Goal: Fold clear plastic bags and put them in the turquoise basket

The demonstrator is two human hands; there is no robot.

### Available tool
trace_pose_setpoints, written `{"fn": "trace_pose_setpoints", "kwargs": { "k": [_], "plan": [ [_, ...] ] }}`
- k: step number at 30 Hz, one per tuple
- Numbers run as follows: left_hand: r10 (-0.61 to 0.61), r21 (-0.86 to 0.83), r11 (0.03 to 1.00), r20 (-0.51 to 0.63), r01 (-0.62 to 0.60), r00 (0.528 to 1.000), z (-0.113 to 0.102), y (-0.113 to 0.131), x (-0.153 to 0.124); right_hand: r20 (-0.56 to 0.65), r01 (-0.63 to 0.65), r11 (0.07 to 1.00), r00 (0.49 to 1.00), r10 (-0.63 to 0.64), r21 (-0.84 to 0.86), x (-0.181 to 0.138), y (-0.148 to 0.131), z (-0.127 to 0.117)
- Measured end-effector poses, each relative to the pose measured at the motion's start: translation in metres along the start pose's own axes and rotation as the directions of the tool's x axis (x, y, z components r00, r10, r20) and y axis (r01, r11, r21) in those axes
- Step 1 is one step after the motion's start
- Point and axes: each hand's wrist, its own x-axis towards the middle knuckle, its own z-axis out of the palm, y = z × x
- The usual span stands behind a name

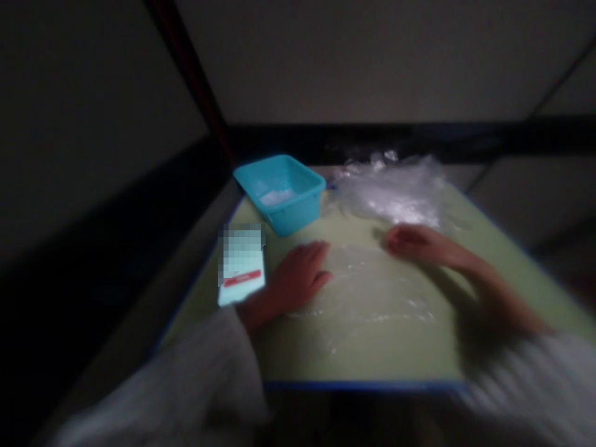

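A clear plastic bag or sheet (372, 288) lies spread on the pale yellow-green tabletop (363, 363). My left hand (302, 273) rests at its left edge, palm down, fingers stretched and thumb apart. Beyond the upper right corner of the plastic is my right hand (410, 243), its fingers curled in. Whatever those fingers may hold is hidden, and blur softens their outline. Behind my right hand sits a crumpled heap of clear plastic bags (395, 186).
At the back left stands a turquoise basket (300, 211) with something whitish inside (277, 197). A lit phone (244, 285) lies left of my left hand, its screen partly pixelated. Blue edging (363, 385) runs along the table, and a wall (372, 62) rises behind it.
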Motion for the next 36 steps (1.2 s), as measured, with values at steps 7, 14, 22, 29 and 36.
{"fn": "trace_pose_setpoints", "kwargs": {
  "k": [7, 14, 22, 29, 36],
  "plan": [
    [-0.001, -0.007, 1.0, 0.022, 0.001, 1.0, 0.0, 0.001, 0.0, -0.051, -0.016, 0.997, 0.999, 0.012, -0.08, 0.001, 0.001, 0.001],
    [0.05, -0.204, 0.977, -0.096, -0.069, 0.994, -0.004, 0.001, 0.0, -0.102, 0.03, 0.983, 0.994, -0.049, -0.181, 0.0, -0.006, 0.003],
    [0.479, -0.574, 0.749, 0.122, -0.331, 0.869, -0.032, 0.014, -0.005, -0.116, 0.098, 0.976, 0.986, -0.122, -0.193, -0.002, -0.018, 0.008],
    [0.591, -0.559, 0.736, 0.257, -0.381, 0.765, -0.035, 0.015, -0.008, -0.122, 0.101, 0.982, 0.985, -0.121, -0.16, -0.003, -0.023, 0.01],
    [0.586, -0.579, 0.737, 0.292, -0.348, 0.756, -0.035, 0.018, -0.006, -0.078, 0.112, 0.978, 0.989, -0.127, -0.175, -0.003, -0.025, 0.012]
  ]
}}
